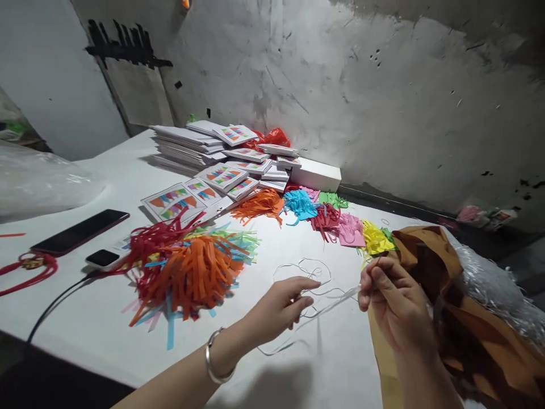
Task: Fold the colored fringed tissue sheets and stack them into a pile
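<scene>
A white worktop (97,324) runs back to a rough grey wall (298,74) streaked with patches and dark scuffs. Stacked flat packs (191,149) and a white box (317,173) crowd its back edge, with a row of fringed paper bundles (300,204) in orange, blue, red, pink and yellow in front. Brown cloth (489,335) covers the right edge; a phone (80,232) and a clear plastic bag (46,182) lie toward the left edge. A large fringed bundle (200,272), orange over red and pale strips, sits between the phone and the left hand (283,307). The white string (349,294) is thin and slack, looping loosely over the worktop toward the near edge, one length rising to the right hand (395,301), which pinches it between thumb and fingers. The left thumb and forefinger stand slightly apart beside the loops; whether the fingers beneath grip any string cannot be told. The packs carry printed pictures of coloured pennants; any lettering is too small to read.
</scene>
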{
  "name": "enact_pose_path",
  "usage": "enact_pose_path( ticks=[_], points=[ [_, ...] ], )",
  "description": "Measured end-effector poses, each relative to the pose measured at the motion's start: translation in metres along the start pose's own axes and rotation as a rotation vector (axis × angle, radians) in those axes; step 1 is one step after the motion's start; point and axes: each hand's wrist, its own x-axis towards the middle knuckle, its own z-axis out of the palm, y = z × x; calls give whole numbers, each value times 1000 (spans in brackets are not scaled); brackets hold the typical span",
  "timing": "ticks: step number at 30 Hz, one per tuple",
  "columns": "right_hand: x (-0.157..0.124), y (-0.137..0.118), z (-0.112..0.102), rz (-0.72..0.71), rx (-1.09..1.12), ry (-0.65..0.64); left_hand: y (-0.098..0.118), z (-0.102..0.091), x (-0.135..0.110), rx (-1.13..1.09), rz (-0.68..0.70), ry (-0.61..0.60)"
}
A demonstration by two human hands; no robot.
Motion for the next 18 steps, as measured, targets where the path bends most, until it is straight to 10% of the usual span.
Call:
enact_pose_path(
  ticks=[9, 18],
  points=[
    [-10, 3, -13, -33, -7, -6, -24, 23, 13, 154, 11, -94],
    [-6, -57, -93, -314, -76, 551, -70, -26, -9, 455, -17, -49]
  ],
)
